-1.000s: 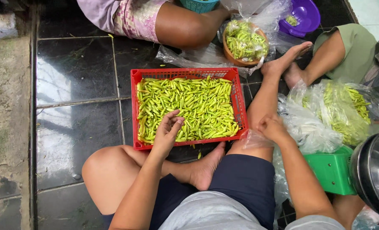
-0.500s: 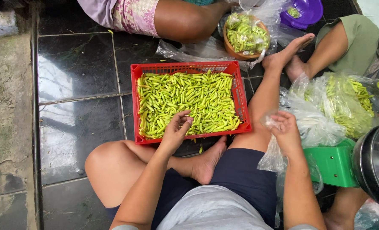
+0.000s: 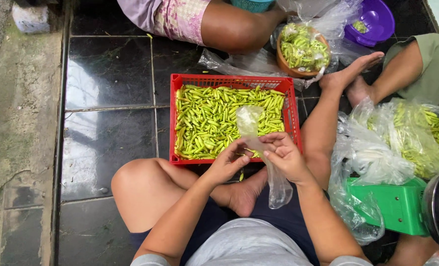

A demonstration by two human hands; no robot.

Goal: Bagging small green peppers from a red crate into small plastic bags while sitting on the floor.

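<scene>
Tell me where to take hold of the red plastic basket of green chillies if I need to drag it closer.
Grip the red plastic basket by its near rim at the left corner, coming from above on the person's own side. The rim is a raised, bare edge there, while the left hand, the right hand and the thin clear plastic bag they hold crowd the near right part. The green chillies fill the inside.

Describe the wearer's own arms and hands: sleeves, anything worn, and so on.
Both arms are bare from wrist to past the elbow; no sleeves reach the forearms. The left hand and right hand wear no gloves, and no rings, watch or bracelet can be seen. Fingernails are short and look unpainted. A light grey top shows only at the shoulders, at the bottom edge of the view.
</scene>
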